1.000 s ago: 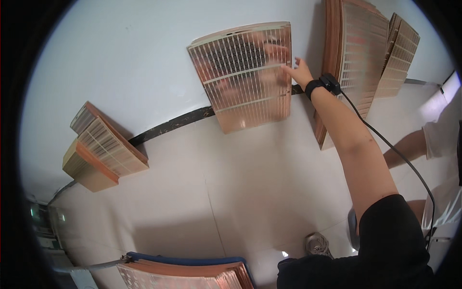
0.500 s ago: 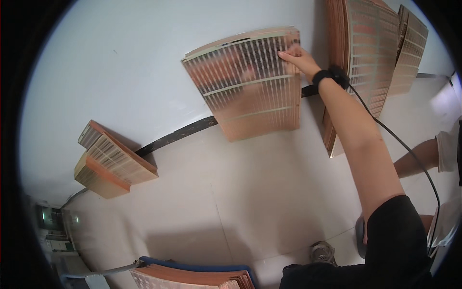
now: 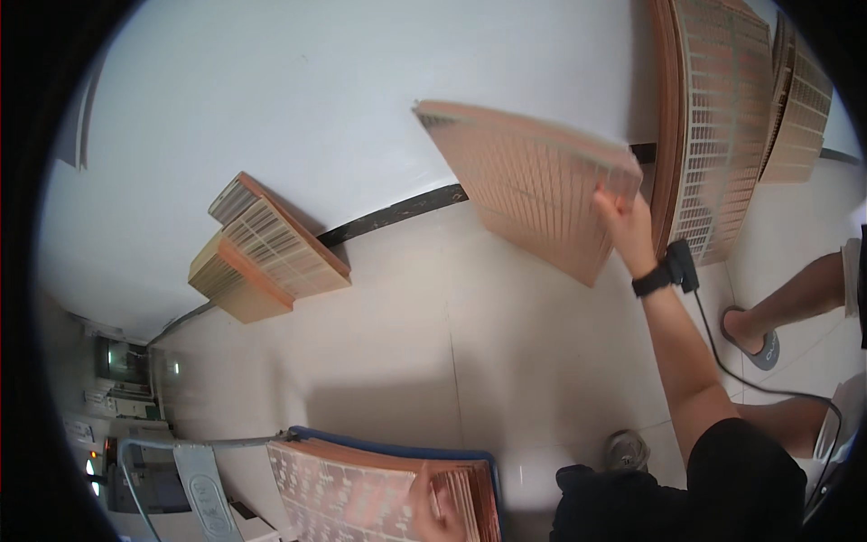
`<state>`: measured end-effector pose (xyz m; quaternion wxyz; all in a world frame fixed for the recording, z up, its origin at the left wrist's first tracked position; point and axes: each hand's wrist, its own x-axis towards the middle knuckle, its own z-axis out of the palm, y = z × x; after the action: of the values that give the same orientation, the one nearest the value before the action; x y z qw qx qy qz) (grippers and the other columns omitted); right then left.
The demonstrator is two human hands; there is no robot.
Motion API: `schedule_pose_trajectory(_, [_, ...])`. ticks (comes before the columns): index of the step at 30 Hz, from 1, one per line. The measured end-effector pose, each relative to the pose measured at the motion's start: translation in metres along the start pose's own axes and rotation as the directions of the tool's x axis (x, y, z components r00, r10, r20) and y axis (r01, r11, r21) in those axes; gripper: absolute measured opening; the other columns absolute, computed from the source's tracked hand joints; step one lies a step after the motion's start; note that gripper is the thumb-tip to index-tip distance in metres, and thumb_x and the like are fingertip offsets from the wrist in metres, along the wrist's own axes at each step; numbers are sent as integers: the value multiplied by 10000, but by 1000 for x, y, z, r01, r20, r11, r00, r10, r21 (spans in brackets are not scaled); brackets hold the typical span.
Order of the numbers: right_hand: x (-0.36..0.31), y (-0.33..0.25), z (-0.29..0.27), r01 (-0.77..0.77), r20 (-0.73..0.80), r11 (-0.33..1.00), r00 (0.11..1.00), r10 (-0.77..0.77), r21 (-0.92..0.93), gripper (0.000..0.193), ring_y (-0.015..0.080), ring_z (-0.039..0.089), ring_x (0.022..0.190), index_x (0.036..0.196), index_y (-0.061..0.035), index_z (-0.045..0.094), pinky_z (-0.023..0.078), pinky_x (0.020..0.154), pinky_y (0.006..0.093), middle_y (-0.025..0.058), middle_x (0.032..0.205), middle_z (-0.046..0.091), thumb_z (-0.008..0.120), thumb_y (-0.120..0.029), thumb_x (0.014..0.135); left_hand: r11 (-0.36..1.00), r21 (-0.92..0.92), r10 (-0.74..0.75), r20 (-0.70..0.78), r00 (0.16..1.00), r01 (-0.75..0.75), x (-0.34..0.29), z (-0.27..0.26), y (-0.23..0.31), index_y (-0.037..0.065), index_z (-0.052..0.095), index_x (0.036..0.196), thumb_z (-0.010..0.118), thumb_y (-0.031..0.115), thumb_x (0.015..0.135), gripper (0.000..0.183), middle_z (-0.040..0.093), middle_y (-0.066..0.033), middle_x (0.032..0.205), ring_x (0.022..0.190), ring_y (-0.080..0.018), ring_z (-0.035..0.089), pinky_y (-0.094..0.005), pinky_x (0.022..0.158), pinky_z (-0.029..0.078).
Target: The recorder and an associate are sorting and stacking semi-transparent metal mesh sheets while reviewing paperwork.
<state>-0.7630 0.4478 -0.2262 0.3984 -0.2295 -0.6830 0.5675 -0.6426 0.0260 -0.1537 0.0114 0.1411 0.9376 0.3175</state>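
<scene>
In my right hand (image 3: 623, 221) is the right edge of a copper-coloured circuit board panel (image 3: 533, 181), the fingers closed on it. The panel is tilted in front of the white wall, its right side swung toward me; I cannot tell whether it is one sheet or several together. At the lower edge, my left hand (image 3: 438, 515) is at a stack of copper circuit panels (image 3: 339, 488) with pale markings, near the stack's right end. Its thumb and a finger look apart, and the rest of it is cut off.
Tall panel stacks (image 3: 722, 126) lean on the wall at the right; a smaller group (image 3: 280, 248) leans at the left. The stack below rests against a blue frame (image 3: 379, 444). Another person's leg (image 3: 799, 294) is at the right. A black cable (image 3: 713, 339) runs from my wrist.
My right hand has drawn the panel toward the right and turned it off its earlier lean. My left hand has come into view at the lower stack. The view has shifted.
</scene>
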Motion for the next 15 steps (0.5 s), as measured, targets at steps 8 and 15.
schedule_pose_trajectory(8, [-180,-36,-5,312,426,941,839,-337,130,239,165,570,704,903,-28,577,466,595,264,96,874,602,580,37,673,-46,-905,-37,425,905,423,54,62,67,34,244,1284,386,389,877,558,379,-142,1241,1076,-265,446,-382,885,388])
schedule_pose_trajectory(15, [-254,-44,-28,520,645,847,610,-460,111,305,253,581,863,943,-61,543,496,713,321,90,979,572,645,-54,655,87,-859,-422,427,800,505,8,69,52,-62,303,1200,483,128,846,440,435,-151,1156,1039,-214,455,-332,887,359])
